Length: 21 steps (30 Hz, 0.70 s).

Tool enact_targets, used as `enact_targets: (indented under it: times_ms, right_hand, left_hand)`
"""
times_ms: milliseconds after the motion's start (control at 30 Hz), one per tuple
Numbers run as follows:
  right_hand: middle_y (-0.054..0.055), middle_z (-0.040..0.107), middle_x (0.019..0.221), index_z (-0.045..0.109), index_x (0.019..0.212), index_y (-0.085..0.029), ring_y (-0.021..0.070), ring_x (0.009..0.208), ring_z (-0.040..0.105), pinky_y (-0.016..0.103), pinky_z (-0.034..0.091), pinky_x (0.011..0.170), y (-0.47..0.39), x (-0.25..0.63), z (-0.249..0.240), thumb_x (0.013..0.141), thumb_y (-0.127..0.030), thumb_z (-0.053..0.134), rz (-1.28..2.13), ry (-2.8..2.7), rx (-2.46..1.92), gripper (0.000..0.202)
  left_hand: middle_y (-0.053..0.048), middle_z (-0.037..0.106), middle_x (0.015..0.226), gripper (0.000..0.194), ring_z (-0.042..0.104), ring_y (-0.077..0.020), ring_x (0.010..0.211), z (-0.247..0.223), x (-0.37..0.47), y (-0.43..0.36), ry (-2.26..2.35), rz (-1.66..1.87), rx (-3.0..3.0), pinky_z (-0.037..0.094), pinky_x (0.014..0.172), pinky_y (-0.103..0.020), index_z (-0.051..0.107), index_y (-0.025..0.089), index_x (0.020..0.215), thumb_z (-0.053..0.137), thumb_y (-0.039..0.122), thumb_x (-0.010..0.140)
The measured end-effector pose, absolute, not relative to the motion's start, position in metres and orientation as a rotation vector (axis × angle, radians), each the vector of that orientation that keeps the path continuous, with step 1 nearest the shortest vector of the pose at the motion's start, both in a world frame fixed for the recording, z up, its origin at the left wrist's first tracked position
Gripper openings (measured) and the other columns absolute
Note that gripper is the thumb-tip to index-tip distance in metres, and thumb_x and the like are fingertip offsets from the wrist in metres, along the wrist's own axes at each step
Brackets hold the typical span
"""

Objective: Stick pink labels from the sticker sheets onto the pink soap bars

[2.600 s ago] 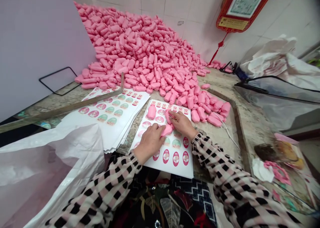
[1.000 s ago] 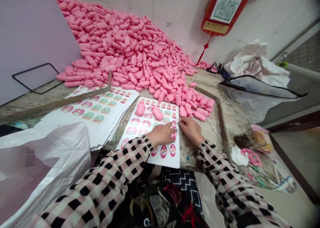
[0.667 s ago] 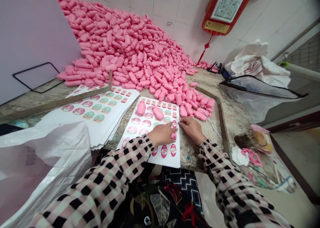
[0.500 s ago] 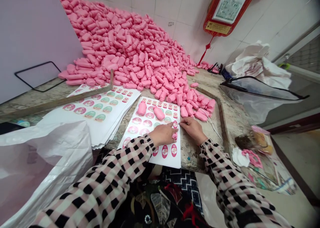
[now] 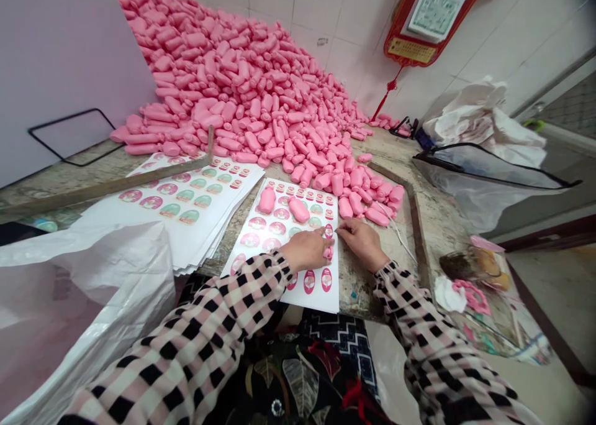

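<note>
Bottles (image 5: 298,210): two, near far edge of sticker sheet (image 5: 321,301)
Left hand (image 5: 303,250): fingers curled round third bottle (image 5: 328,253)
Right hand (image 5: 362,241): fingertips together, right edge

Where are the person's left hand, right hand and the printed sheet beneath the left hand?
Left hand (image 5: 305,251): head view, on the back of it.
Right hand (image 5: 363,242): head view, on the back of it.
Printed sheet (image 5: 319,302): head view, on its white bottom margin.
</note>
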State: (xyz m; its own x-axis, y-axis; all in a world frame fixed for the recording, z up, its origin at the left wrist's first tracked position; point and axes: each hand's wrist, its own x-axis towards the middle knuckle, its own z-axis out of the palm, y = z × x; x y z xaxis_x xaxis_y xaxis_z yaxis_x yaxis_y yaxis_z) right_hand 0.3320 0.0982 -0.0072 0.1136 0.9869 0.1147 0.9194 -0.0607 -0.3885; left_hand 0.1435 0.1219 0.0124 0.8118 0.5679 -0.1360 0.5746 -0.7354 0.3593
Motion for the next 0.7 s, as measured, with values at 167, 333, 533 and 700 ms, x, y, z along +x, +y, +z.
enact_targets:
  times_ms: [167,333,533,700]
  right_hand:
    - [-0.001,0.064,0.081,0.063,0.076,-0.023,0.0150,0.073,0.054,0.025,0.033,0.061,0.098,0.334,-0.007,0.076,-0.034,0.054,0.318,-1.845,-2.013,0.014]
    - [-0.001,0.065,0.075,0.064,0.076,-0.022,0.0150,0.068,0.055,0.025,0.034,0.057,0.095,0.334,-0.019,0.076,-0.039,0.051,0.385,-1.724,-2.037,0.020]
    - [0.001,0.066,0.080,0.063,0.079,-0.021,0.0160,0.070,0.056,0.026,0.036,0.060,0.093,0.322,-0.032,0.076,-0.039,0.048,0.336,-1.536,-2.085,0.024]
    - [0.001,0.066,0.078,0.063,0.078,-0.021,0.0166,0.069,0.056,0.026,0.034,0.058,0.099,0.318,-0.032,0.075,-0.039,0.049,0.322,-1.490,-2.115,0.023]
  left_hand:
    - [-0.009,0.033,0.141,0.052,0.057,-0.0272,0.097,0.013,0.144,0.122,0.863,-0.022,2.622,0.045,0.075,-0.035,0.050,0.026,0.123,0.051,0.046,0.075]
    - [-0.010,0.035,0.140,0.052,0.057,-0.0272,0.096,0.011,0.144,0.122,0.860,-0.021,2.629,0.045,0.074,-0.035,0.050,0.026,0.123,0.051,0.046,0.075]
    - [-0.010,0.035,0.139,0.050,0.057,-0.0274,0.097,0.011,0.143,0.123,0.858,-0.025,2.625,0.045,0.075,-0.035,0.052,0.026,0.121,0.051,0.045,0.075]
    - [-0.011,0.034,0.140,0.050,0.056,-0.0287,0.099,0.012,0.144,0.123,0.847,-0.022,2.620,0.045,0.076,-0.037,0.051,0.025,0.121,0.050,0.045,0.075]
